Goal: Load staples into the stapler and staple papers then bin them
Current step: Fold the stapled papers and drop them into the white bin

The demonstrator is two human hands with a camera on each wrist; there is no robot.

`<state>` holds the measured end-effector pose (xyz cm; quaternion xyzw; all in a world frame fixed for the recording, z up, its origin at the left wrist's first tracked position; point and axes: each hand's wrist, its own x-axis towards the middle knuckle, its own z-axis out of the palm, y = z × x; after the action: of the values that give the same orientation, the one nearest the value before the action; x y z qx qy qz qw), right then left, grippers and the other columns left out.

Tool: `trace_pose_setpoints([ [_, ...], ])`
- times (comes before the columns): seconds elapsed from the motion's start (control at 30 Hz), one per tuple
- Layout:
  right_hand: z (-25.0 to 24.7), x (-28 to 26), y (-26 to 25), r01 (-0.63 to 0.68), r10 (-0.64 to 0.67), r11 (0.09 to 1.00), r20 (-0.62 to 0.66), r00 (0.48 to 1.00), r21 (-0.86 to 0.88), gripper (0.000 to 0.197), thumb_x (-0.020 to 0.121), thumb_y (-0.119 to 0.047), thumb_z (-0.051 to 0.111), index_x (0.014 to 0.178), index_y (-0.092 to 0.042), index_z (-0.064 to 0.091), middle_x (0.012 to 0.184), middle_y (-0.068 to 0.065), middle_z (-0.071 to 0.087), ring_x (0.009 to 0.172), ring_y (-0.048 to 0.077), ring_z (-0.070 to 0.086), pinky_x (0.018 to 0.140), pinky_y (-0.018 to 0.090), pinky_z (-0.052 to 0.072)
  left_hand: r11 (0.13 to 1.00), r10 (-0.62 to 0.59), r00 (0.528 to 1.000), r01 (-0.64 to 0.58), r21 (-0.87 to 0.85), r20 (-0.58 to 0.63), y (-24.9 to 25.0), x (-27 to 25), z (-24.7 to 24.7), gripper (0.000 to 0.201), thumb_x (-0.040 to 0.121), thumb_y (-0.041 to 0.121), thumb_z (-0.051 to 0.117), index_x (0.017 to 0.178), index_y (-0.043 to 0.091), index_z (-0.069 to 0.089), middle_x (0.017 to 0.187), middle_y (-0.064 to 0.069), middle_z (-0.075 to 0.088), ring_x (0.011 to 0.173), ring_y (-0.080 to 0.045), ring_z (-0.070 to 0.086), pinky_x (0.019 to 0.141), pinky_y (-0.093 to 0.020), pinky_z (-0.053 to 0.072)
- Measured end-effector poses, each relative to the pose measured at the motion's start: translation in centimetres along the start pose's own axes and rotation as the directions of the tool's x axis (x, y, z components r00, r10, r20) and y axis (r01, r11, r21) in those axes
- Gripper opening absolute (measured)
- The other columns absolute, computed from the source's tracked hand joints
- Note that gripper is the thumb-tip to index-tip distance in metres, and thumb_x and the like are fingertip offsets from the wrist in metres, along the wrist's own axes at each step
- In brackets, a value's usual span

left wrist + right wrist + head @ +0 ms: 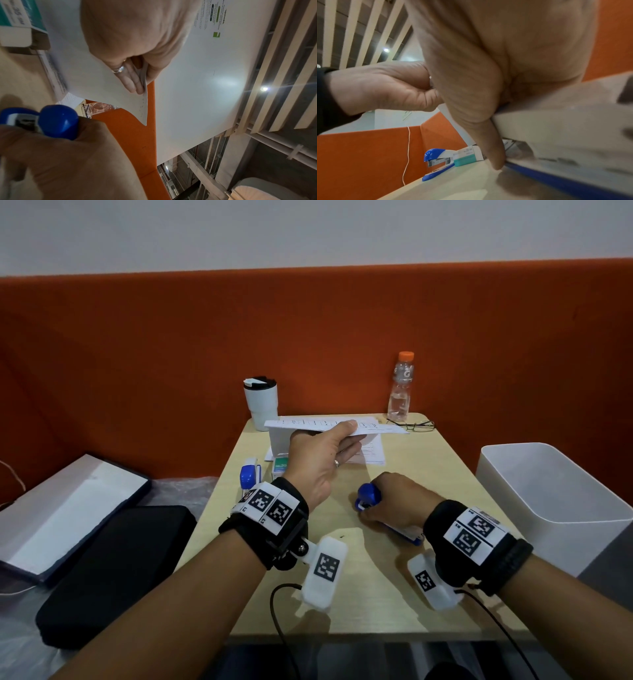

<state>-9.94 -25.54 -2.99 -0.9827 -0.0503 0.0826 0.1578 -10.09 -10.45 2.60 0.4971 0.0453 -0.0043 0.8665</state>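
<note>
"No.35" printed on the teal-and-white staple box (467, 155) beside the spare stapler (436, 161) — a white "G" on the label of the orange-capped bottle (400, 386), printed lines on the papers (329, 428) too blurred to read

Small light-wood table (424, 474) against an orange partition

On it: a white tumbler (261, 402), a clear bottle (400, 387), eyeglasses (412, 425), printed sheets (371, 453), a staple box (280, 468), a blue-and-white stapler (249, 474), and a second stapler (370, 497).
</note>
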Motion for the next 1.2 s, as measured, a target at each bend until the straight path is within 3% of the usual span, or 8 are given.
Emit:
trace_pose_setpoints([
  [0.4,-0.4,0.2,0.0,-0.008,0.013,0.996,0.058,0.998,-0.088,0.057,0.084,-0.062,0.078,0.119,-0.019,0.062,0.117,0.002,0.065,0.101,0.021,0.061,0.088,0.035,0.054,0.999,-0.034,0.999,0.034,-0.004,0.019,0.3,0.1,0.3,0.011,0.088,-0.008,0.075,0.095,-0.006,0.066,0.112,-0.029,0.074,0.084,-0.031,0.079,0.078,-0.037,0.066],
  [0.5,-1.7,-0.4,0.1,-0.033,0.024,0.999,-0.205,0.978,-0.039,0.069,0.073,-0.085,0.068,0.104,-0.024,0.069,0.101,-0.005,0.069,0.092,0.019,0.067,0.077,0.034,0.056,1.000,-0.026,1.000,0.026,0.003,0.018,0.4,0.2,0.4,0.009,0.088,-0.009,0.074,0.091,-0.005,0.067,0.111,-0.029,0.074,0.085,-0.032,0.078,0.078,-0.037,0.066],
  [0.63,-3.6,-1.6,0.5,0.074,-0.093,0.996,-0.720,0.687,-0.058,0.051,0.085,-0.066,0.071,0.067,-0.022,0.053,0.061,-0.012,0.054,0.058,0.011,0.053,0.053,0.030,0.049,1.000,-0.022,1.000,0.022,0.009,-0.003,0.5,0.2,0.5,0.007,0.088,-0.009,0.073,0.092,-0.005,0.069,0.111,-0.029,0.074,0.091,-0.033,0.077,0.084,-0.039,0.064],
  [0.77,-4.5,-2.0,1.2,0.226,-0.234,0.962,-0.885,0.403,-0.152,0.033,0.085,-0.037,0.082,0.085,-0.022,0.053,0.086,-0.004,0.050,0.082,0.017,0.042,0.061,0.025,0.031,1.000,-0.025,1.000,0.025,-0.001,-0.008,0.7,0.0,0.7,0.012,0.088,-0.011,0.071,0.099,-0.006,0.068,0.109,-0.029,0.075,0.095,-0.034,0.078,0.083,-0.040,0.065],
  [0.9,-4.4,-0.9,1.7,0.380,-0.328,0.911,-0.842,0.429,-0.161,0.018,0.091,-0.029,0.078,0.106,-0.018,0.078,0.116,0.005,0.067,0.109,0.026,0.055,0.085,0.036,0.046,1.000,-0.030,0.999,0.030,0.007,0.024,1.0,-0.5,0.9,0.023,0.090,-0.005,0.073,0.112,-0.009,0.067,0.106,-0.027,0.076,0.094,-0.033,0.078,0.083,-0.039,0.065],
  [1.0,-4.4,-0.4,1.7,0.486,-0.329,0.869,-0.842,0.428,-0.093,0.010,0.096,-0.017,0.076,0.105,-0.013,0.078,0.107,0.004,0.076,0.102,0.023,0.066,0.088,0.043,0.055,0.978,0.067,0.995,-0.079,0.193,0.070,1.2,-0.9,0.6,0.033,0.088,0.018,0.082,0.112,-0.001,0.068,0.102,-0.016,0.077,0.091,-0.028,0.079,0.086,-0.040,0.064],
  [1.07,-4.6,-0.3,1.6,0.548,-0.300,0.836,-0.842,0.448,-0.006,0.007,0.100,-0.015,0.072,0.105,-0.012,0.076,0.099,0.001,0.076,0.092,0.019,0.067,0.083,0.042,0.057,0.793,0.306,0.942,-0.330,0.512,0.134,1.1,-1.1,0.2,0.029,0.085,0.027,0.085,0.100,0.006,0.071,0.094,-0.008,0.078,0.082,-0.019,0.079,0.078,-0.035,0.065],
  [1.2,-4.9,-0.1,1.3,0.582,-0.289,0.811,-0.822,0.491,0.063,0.006,0.103,-0.016,0.068,0.103,-0.011,0.070,0.095,-0.001,0.069,0.086,0.014,0.060,0.077,0.035,0.053,0.130,0.628,0.627,-0.669,0.731,0.462,0.5,-1.2,-0.5,0.017,0.088,0.016,0.080,0.082,0.016,0.064,0.078,0.008,0.066,0.070,-0.007,0.065,0.060,-0.021,0.055],
])
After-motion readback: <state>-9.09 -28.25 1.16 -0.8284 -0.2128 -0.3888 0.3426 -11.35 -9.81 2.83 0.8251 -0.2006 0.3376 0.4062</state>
